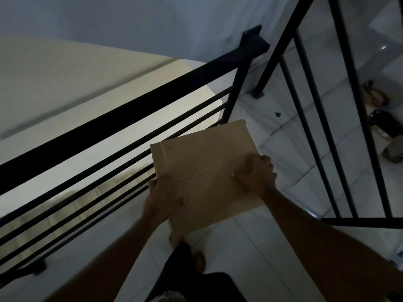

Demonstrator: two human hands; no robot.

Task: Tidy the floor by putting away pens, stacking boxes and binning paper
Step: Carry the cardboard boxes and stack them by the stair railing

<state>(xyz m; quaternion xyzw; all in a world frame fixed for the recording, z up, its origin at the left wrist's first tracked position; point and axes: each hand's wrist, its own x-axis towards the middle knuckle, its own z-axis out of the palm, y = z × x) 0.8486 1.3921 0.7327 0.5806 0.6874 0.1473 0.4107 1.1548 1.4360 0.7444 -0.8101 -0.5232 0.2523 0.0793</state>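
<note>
A closed brown cardboard box [205,162] is held in the air in front of me, above the white tiled floor [250,247]. My left hand [161,199] grips its near left edge, thumb on top. On the near right side my right hand [257,173] clasps the box, fingers over the edge. The seam of the box's flaps runs between the two hands. No pens or paper show in this dim view.
A black metal railing [122,118] runs diagonally on the left, with a stairwell below it. A second black railing [316,110] stands at right. Behind it, dark bags and clutter [381,118] lie on the floor. My foot [199,261] is below the box.
</note>
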